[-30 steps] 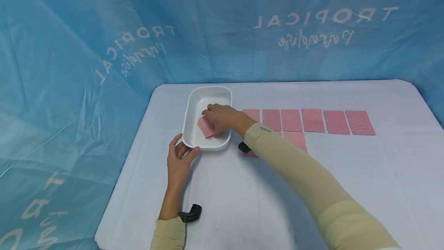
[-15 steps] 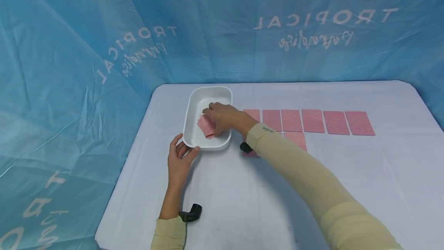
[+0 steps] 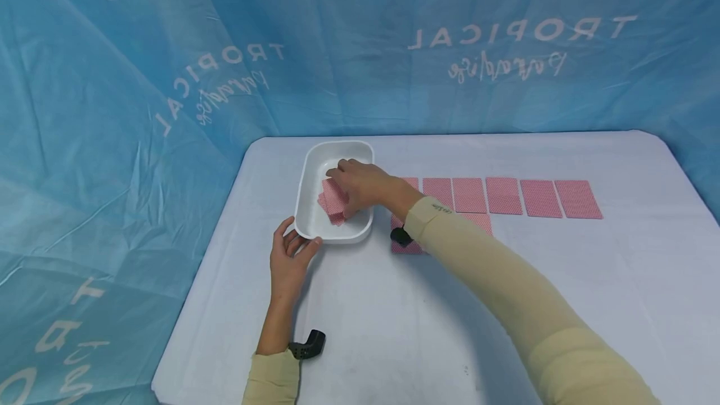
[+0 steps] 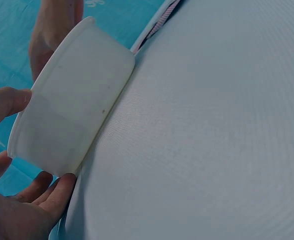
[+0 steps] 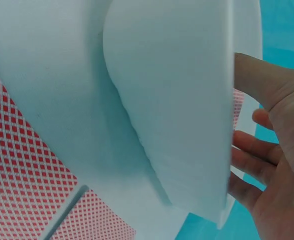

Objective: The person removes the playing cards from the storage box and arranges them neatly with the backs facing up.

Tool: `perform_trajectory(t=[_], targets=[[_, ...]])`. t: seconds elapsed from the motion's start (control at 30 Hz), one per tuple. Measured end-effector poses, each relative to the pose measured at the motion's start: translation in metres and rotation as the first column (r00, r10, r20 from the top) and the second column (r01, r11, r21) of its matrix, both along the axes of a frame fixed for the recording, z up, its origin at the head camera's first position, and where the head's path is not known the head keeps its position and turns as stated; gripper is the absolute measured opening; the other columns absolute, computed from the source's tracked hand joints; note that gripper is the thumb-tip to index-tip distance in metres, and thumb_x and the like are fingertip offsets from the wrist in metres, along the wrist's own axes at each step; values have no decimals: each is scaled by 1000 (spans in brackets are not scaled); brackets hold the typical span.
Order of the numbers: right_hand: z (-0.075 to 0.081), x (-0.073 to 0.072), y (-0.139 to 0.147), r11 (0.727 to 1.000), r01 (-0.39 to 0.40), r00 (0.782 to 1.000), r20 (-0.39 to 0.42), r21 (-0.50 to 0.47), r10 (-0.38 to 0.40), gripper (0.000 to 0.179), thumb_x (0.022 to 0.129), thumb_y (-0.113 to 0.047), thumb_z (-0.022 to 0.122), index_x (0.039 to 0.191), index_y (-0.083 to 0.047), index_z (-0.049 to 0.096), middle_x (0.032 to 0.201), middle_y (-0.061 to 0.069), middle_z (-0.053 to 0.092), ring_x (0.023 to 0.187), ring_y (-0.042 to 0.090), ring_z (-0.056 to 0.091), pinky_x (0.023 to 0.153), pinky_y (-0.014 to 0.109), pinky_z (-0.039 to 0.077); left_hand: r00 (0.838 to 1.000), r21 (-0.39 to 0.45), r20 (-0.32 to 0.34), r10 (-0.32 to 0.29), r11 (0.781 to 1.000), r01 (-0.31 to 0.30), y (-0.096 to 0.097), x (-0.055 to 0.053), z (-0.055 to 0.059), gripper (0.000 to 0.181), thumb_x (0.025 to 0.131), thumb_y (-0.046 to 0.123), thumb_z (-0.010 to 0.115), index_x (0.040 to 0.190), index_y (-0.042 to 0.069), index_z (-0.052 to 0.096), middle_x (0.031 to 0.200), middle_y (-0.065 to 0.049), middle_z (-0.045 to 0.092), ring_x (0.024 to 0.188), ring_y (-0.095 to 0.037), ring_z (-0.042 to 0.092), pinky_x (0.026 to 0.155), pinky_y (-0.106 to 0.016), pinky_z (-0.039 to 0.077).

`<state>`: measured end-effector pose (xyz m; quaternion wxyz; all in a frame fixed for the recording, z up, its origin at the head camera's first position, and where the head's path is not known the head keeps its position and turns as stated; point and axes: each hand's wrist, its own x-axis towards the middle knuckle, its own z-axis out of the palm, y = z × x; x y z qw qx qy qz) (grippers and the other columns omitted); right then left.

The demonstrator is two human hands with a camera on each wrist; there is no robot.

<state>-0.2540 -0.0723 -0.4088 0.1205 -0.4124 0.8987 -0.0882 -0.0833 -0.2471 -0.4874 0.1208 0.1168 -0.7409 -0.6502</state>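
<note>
A white plastic tub (image 3: 310,220) stands at the table's left side, with red-and-white patterned playing cards lying face down in it. My left hand (image 3: 288,267) holds the tub's near-left corner; the left wrist view has its thumb (image 4: 17,100) on the rim and fingertips low against the wall. My right hand (image 3: 362,185) reaches over the right rim and pinches a playing card (image 3: 335,194), tilted above the others. In the right wrist view the tub wall (image 5: 172,100) hides most of that card and the fingertips.
Right of the tub, several cards (image 3: 469,195) lie face down in a row on the white table (image 3: 382,330). A second, shorter row (image 3: 407,246) sits nearer, partly behind the right forearm. Blue printed curtains (image 3: 349,92) hang behind and to the left.
The right hand has risen slightly, and the playing card it pinches has come up off the pile. The left hand stays on the tub's corner.
</note>
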Motion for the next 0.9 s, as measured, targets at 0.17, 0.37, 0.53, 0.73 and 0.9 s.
perform_trajectory(t=[0.17, 0.37, 0.53, 0.73, 0.9], targets=[[8, 2, 4, 1000, 19, 1000, -8, 10, -19, 95, 69, -46, 84, 146, -17, 36, 127, 4, 45, 117, 20, 42, 89, 38, 47, 1000, 4, 1, -7, 1000, 7, 0, 0, 1, 73, 82, 20, 79, 143, 19, 39, 132, -10, 54, 115, -22, 57, 88, -23, 51], [8, 3, 7, 1000, -1, 1000, -6, -4, 1, 95, 69, -47, 83, 146, -17, 37, 126, 3, 45, 115, 20, 42, 88, 37, 48, 1000, 11, 4, -3, 1000, 3, -1, 0, 2, 73, 82, 19, 79, 143, 19, 40, 131, -10, 54, 114, -21, 57, 88, -23, 51], [11, 4, 10, 1000, -2, 1000, -22, -18, 2, 94, 69, -48, 83, 145, -17, 37, 124, 2, 44, 113, 19, 41, 86, 38, 48, 1000, -9, 6, 2, 1000, -2, 0, 0, 2, 72, 82, 19, 79, 142, 21, 40, 131, -8, 54, 114, -20, 57, 88, -23, 51], [16, 7, 14, 1000, -21, 1000, -20, -13, 21, 95, 68, -51, 83, 145, -17, 38, 126, 3, 44, 114, 20, 41, 87, 39, 48, 1000, -32, 18, 2, 999, -1, 1, 0, 2, 73, 82, 21, 79, 143, 21, 39, 131, -7, 54, 115, -21, 57, 88, -23, 51], [21, 8, 19, 999, -37, 998, -43, -7, 37, 93, 70, -50, 82, 145, -16, 38, 128, 5, 43, 117, 21, 40, 90, 39, 47, 999, -37, 34, -8, 999, 10, -1, -1, 2, 73, 82, 23, 79, 143, 22, 39, 132, -7, 54, 116, -22, 56, 88, -24, 52]])
